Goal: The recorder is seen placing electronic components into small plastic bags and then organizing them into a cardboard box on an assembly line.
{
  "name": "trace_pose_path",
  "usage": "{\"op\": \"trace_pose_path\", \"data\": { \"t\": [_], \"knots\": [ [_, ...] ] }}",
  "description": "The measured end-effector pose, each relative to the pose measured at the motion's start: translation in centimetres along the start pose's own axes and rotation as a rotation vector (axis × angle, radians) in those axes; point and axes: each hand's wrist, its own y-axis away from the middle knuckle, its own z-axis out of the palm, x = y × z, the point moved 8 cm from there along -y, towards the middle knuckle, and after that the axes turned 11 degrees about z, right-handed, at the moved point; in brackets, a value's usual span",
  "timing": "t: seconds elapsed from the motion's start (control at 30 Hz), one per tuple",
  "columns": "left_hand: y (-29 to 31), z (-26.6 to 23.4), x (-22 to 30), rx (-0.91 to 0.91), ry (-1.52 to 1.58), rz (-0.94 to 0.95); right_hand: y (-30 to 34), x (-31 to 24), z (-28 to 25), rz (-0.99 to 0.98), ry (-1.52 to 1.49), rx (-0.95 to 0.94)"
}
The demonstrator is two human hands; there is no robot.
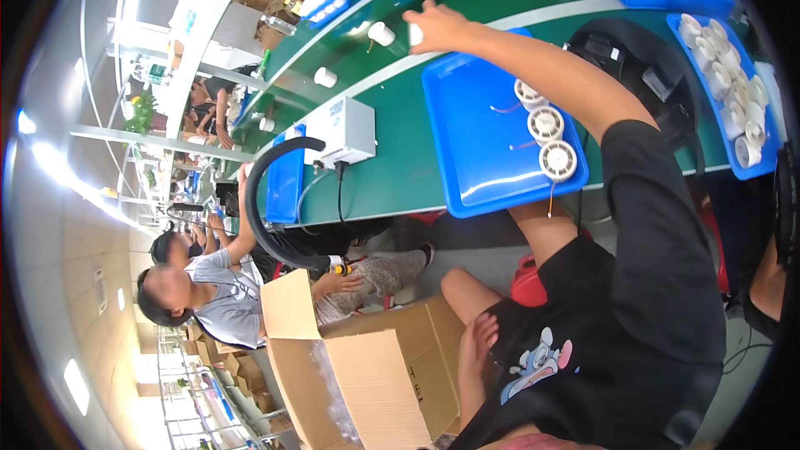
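My right arm stretches over the green work surface, and its hand (pixel 440 29) has its fingers closed round a white cylindrical part (pixel 416 34). Beside it, a similar white cup-shaped part (pixel 381 33) with a short wire rests on the green strip, and another white part (pixel 325 77) lies farther left. Below my right forearm is a blue tray (pixel 475 142) with several round white fan units (pixel 557 160) along its right side, thin wires trailing from them. My left hand (pixel 479 337) is low by my lap, near a cardboard box, its fingers loosely stretched with nothing visible in them.
The open cardboard box (pixel 375 375) stands at my left with clear plastic inside. A white box-shaped device (pixel 343 132) with a black flexible hose (pixel 254 192) sits on the table. Blue trays of white parts (pixel 723 83) are at the right. A co-worker (pixel 221 287) sits at the left.
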Motion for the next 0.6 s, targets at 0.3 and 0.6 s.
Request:
{"op": "trace_pose_path", "data": {
  "t": [0.3, 0.6],
  "knots": [
    [5.2, -9.5, -7.7, 0.434, -0.005, 0.011, -7.8, 14.5, 3.3, 0.289, 0.495, 0.296],
    [0.4, -4.8, -2.2, 0.309, -0.379, 0.149, 2.6, 5.6, -4.1, -0.037, 0.52, -0.07]
  ]
}}
